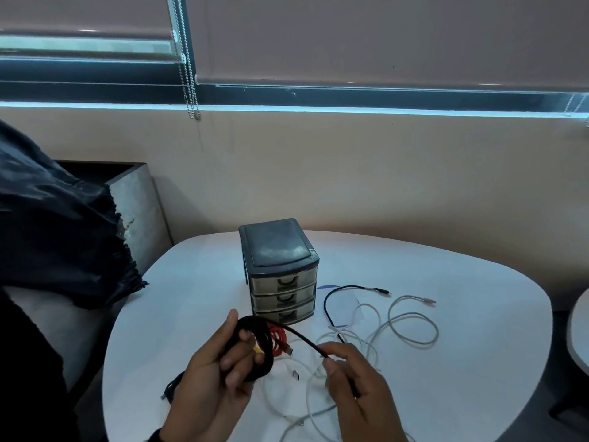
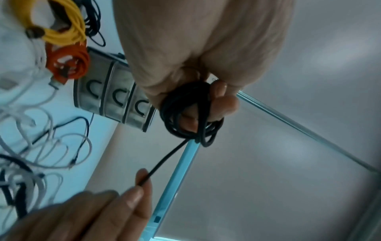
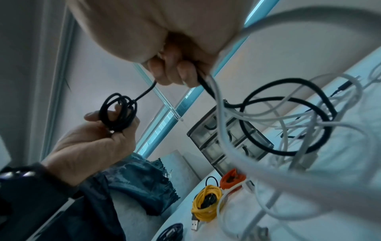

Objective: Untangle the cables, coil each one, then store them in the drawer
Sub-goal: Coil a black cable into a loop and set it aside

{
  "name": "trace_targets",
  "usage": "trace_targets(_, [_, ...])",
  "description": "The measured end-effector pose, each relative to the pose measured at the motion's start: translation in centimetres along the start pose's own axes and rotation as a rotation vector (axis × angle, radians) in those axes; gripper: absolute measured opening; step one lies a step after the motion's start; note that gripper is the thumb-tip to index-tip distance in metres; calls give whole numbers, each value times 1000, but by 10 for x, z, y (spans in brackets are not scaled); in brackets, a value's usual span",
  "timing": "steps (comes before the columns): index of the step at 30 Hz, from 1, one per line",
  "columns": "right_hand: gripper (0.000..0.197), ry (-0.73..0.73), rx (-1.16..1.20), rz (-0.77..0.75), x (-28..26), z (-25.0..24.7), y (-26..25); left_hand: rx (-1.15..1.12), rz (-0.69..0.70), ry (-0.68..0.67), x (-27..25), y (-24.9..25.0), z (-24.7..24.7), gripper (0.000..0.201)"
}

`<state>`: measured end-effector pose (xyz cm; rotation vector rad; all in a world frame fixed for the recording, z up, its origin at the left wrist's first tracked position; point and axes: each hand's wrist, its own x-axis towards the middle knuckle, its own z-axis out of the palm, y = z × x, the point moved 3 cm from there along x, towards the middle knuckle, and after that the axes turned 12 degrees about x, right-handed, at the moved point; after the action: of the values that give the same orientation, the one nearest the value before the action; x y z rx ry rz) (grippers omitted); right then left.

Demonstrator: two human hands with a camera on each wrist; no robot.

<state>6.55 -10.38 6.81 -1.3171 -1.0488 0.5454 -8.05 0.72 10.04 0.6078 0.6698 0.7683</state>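
My left hand (image 1: 237,346) grips a coil of black cable (image 1: 255,349) above the white table (image 1: 191,298); the coil (image 2: 189,114) is wrapped round its fingers. From the coil a taut strand runs to my right hand (image 1: 330,358), which pinches it between thumb and finger. In the right wrist view the black cable (image 3: 288,117) goes on past that hand, looped among white cables (image 3: 257,124). More white cables (image 1: 398,327) lie tangled on the table. The three-drawer unit (image 1: 280,269) stands behind, its drawers closed. A red coil (image 1: 279,341) and a yellow coil (image 3: 206,208) lie before it.
A thin dark cable (image 1: 338,295) lies to the right of the drawers. A dark coiled cable (image 1: 173,386) sits at the table's near left edge. A dark jacket (image 1: 57,234) is draped over a seat on the left. Another table's edge (image 1: 578,330) shows at far right.
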Motion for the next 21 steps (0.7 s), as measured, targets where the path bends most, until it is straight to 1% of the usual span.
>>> trace_targets(1, [15,30,2,-8,2,0,0,-48,1,-49,1,0,1,54])
trace_targets(2, [14,37,-3,1,4,0,1,-101,20,-105,2,1,2,55])
trace_targets(4, [13,-30,-5,70,6,7,6,-184,86,-191,6,2,8,53])
trace_targets(5, [13,-91,-1,139,7,12,10,-196,115,-190,7,2,12,52])
trace_targets(6, [13,-159,1,225,6,17,13,-173,147,-163,10,0,15,44])
trace_targets(7, [13,-223,7,314,4,22,17,-120,196,-119,12,-2,19,33])
trace_targets(8, [13,-277,15,390,3,25,19,-27,256,-58,14,-3,21,26])
trace_targets(10, [14,-358,20,473,0,29,17,173,370,56,17,-9,22,30])
trace_targets(12, [12,-411,30,499,-1,31,14,332,430,96,21,-15,20,32])
trace_targets(13, [11,-427,22,498,-1,32,12,457,470,112,23,-19,17,31])
trace_targets(14, [11,-438,-11,476,-1,31,11,640,527,142,28,-25,11,32])
trace_targets(16, [12,-453,-127,387,0,27,9,1118,640,178,33,-34,5,37])
trace_targets(18, [10,-451,-288,267,6,17,6,1511,701,121,34,-45,1,48])
trace_targets(19, [12,-444,-403,211,10,10,5,1675,691,95,36,-52,-2,52])
trace_targets(20, [15,-433,-512,172,13,3,4,1820,652,75,37,-56,-4,47])
trace_targets(21, [18,-419,-595,148,16,-3,4,1919,608,54,38,-59,-6,37])
